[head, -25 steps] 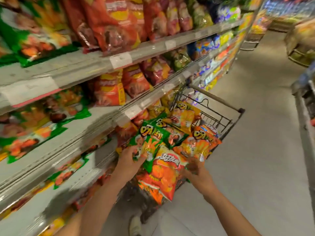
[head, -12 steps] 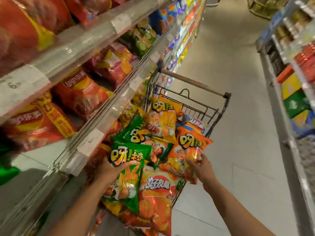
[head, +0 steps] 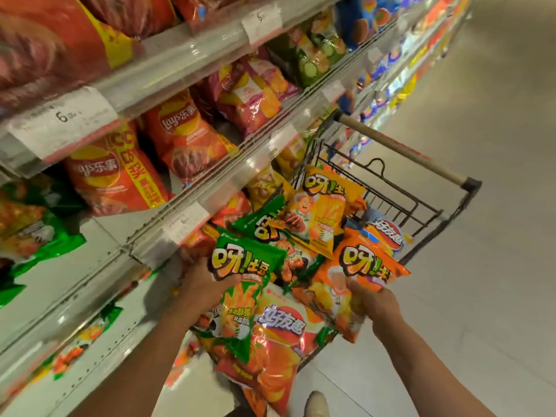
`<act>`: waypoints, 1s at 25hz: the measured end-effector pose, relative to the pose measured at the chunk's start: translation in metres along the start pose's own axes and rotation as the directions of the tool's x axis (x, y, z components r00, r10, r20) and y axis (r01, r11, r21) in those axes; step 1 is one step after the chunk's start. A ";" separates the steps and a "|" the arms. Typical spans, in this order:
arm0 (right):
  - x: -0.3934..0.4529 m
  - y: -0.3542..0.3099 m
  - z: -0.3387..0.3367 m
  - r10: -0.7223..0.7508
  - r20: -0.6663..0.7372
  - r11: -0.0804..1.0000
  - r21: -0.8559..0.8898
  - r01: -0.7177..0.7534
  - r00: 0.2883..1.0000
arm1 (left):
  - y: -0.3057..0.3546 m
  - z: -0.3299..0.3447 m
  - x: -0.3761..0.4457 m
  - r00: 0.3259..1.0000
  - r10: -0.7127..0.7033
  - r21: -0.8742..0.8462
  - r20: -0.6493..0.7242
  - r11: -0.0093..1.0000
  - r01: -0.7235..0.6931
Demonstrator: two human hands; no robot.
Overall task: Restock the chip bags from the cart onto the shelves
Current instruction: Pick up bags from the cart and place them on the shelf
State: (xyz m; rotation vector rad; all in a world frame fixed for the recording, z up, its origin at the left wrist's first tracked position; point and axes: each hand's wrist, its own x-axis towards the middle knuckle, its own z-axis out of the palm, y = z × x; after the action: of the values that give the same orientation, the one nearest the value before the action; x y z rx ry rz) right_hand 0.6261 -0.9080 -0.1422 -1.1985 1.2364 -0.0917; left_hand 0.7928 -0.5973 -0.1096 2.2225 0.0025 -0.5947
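Observation:
A black wire cart [head: 421,212] stands beside the shelves, piled with chip bags. My left hand [head: 201,284] grips a green chip bag [head: 240,284] by its upper left edge, lifted over the pile. My right hand [head: 373,302] holds an orange chip bag [head: 364,266] at its lower right side, just above the cart's near right edge. A yellow bag [head: 319,212] and another green bag [head: 258,221] lie further back in the cart. A large orange-red bag [head: 276,344] hangs over the cart's near end.
Shelves [head: 192,188] on the left carry red Lay's bags [head: 180,136], with green bags [head: 33,233] lower left and white price tags [head: 63,118] on the rails. A bare white shelf board [head: 90,266] lies left of my left hand. Open aisle floor [head: 481,266] is to the right. A shoe [head: 316,404] shows below.
The view has tilted down and closer to the cart. My left hand has lifted the green bag higher off the pile. My right hand has closed on the orange bag.

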 end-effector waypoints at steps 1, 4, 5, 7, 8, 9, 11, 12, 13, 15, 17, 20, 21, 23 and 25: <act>-0.003 0.001 -0.005 -0.004 0.029 0.999 0.035 0.003 1.000 | 0.002 0.004 -0.011 0.999 0.007 -0.002 -0.038 1.000 -0.007; -0.014 0.010 -0.017 -0.026 0.100 0.994 0.104 0.016 0.995 | 0.011 0.012 -0.050 0.985 -0.026 -0.004 -0.172 1.000 0.026; -0.019 0.013 -0.019 -0.033 0.120 0.994 0.111 0.019 0.992 | 0.012 0.012 -0.063 0.978 -0.035 -0.033 -0.205 0.999 0.029; -0.028 0.016 -0.026 -0.057 0.174 0.992 0.122 0.036 0.983 | 0.012 0.014 -0.086 0.968 -0.045 -0.077 -0.248 0.997 0.027; -0.031 0.019 -0.029 -0.074 0.203 0.991 0.126 0.049 0.976 | 0.011 0.013 -0.097 0.963 -0.051 -0.073 -0.264 0.997 0.033; -0.035 0.022 -0.031 -0.091 0.229 0.990 0.127 0.063 0.969 | 0.010 0.013 -0.106 0.961 -0.054 -0.060 -0.273 0.997 0.039; -0.042 0.027 -0.031 -0.127 0.267 0.989 0.107 0.101 0.955 | 0.002 0.009 -0.121 0.958 -0.075 -0.084 -0.276 0.995 0.054; -0.045 0.030 -0.030 -0.148 0.283 0.988 0.094 0.126 0.948 | -0.004 0.006 -0.129 0.956 -0.089 -0.122 -0.279 0.991 0.056; -0.049 0.032 -0.027 -0.169 0.302 0.985 0.079 0.152 0.938 | -0.012 0.002 -0.139 0.951 -0.107 -0.155 -0.290 0.986 0.063; -0.059 0.036 -0.020 -0.206 0.338 0.978 0.069 0.194 0.918 | -0.028 -0.006 -0.157 0.942 -0.134 -0.199 -0.308 0.977 0.074; -0.074 0.041 -0.009 -0.238 0.380 0.970 0.053 0.236 0.894 | -0.047 -0.016 -0.176 0.934 -0.144 -0.240 -0.328 0.969 0.065; -0.108 0.055 0.014 -0.278 0.443 0.953 0.016 0.302 0.852 | -0.087 -0.034 -0.211 0.909 -0.196 -0.368 -0.368 0.928 0.051; -0.121 0.060 0.023 -0.295 0.456 0.942 -0.008 0.335 0.839 | -0.103 -0.039 -0.223 0.902 -0.225 -0.420 -0.368 0.906 0.055; -0.148 0.073 0.038 -0.318 0.493 0.915 -0.062 0.398 0.809 | -0.138 -0.046 -0.245 0.884 -0.269 -0.503 -0.382 0.863 0.046; -0.168 0.083 0.051 -0.301 0.505 0.907 -0.112 0.407 0.809 | -0.166 -0.051 -0.259 0.865 -0.290 -0.550 -0.410 0.835 0.020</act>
State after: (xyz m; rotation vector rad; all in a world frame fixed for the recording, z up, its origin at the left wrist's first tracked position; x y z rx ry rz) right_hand 0.5526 -0.7333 -0.0989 -1.5259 0.5828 0.0640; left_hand 0.5512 -0.4002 -0.0930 1.7674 0.5564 -0.0822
